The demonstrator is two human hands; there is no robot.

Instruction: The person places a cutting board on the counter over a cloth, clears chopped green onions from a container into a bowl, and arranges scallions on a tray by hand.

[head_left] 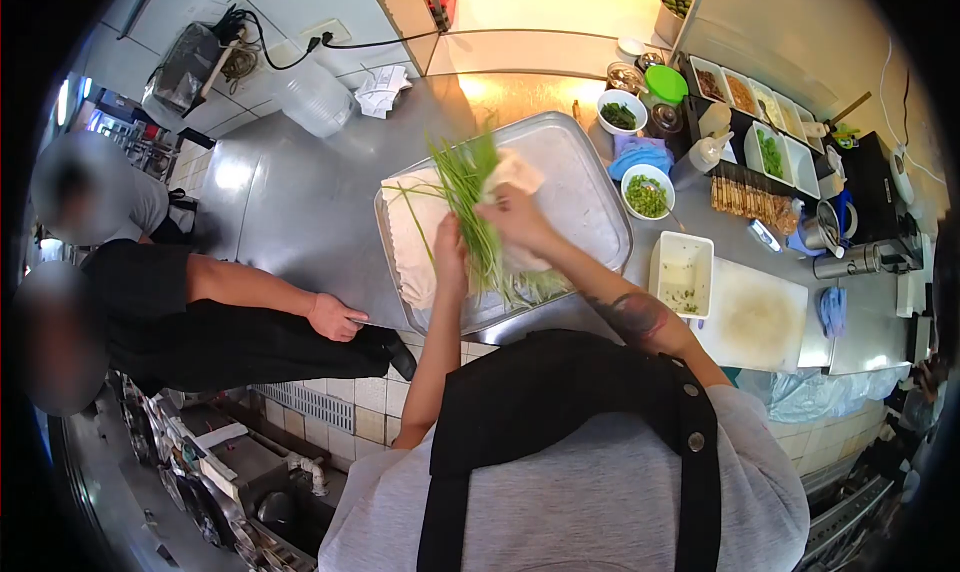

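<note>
A bunch of long green stalks (466, 187) stands upright over a metal tray (590, 187). My left hand (451, 252) is closed around its lower part. Close by on the right, my right hand (515, 217) has its fingers curled at a pale cloth (518, 172) beside the stalks; whether it grips the cloth is too blurred to tell. Another pale cloth (410, 237) covers the tray's left side, with a few loose stalks across it. More greens lie at the tray's near edge below my hands.
At the left a co-worker's hand (336, 317) rests on the counter edge. Bowls of chopped greens (646, 196), a white container (682, 274) and a cutting board (755, 317) are at the right. A clear plastic container (313, 100) stands at the back left.
</note>
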